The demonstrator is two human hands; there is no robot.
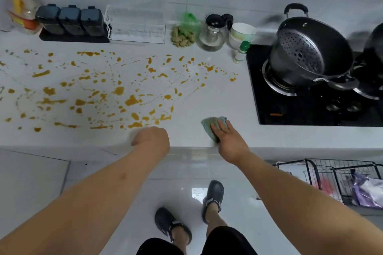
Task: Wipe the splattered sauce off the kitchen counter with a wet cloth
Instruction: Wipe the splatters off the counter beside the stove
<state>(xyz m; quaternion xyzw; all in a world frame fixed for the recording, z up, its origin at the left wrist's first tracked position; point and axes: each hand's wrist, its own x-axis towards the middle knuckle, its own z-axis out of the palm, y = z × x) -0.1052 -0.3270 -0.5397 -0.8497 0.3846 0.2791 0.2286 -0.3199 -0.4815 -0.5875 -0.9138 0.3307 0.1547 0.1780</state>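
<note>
Orange-brown sauce splatter (130, 100) covers the left and middle of the white counter (223, 97) in many drops and streaks. A pale green cloth (209, 125) lies on the counter near its front edge, to the right of the splatter. My right hand (227, 138) rests on the cloth with fingers laid flat over it. My left hand (152, 138) sits at the counter's front edge with fingers curled under, holding nothing, just below the nearest sauce drops.
At the back stand an oil bottle (21, 4), three dark jars (70, 19), a clear rack (135, 24), a bag of ginger (183, 35), a glass jug (212, 34), a cup (241, 34) and a small bottle (240, 51). A black stove (290, 109) with a steamer pot (308, 51) is on the right. A wire rack (335, 178) stands on the floor.
</note>
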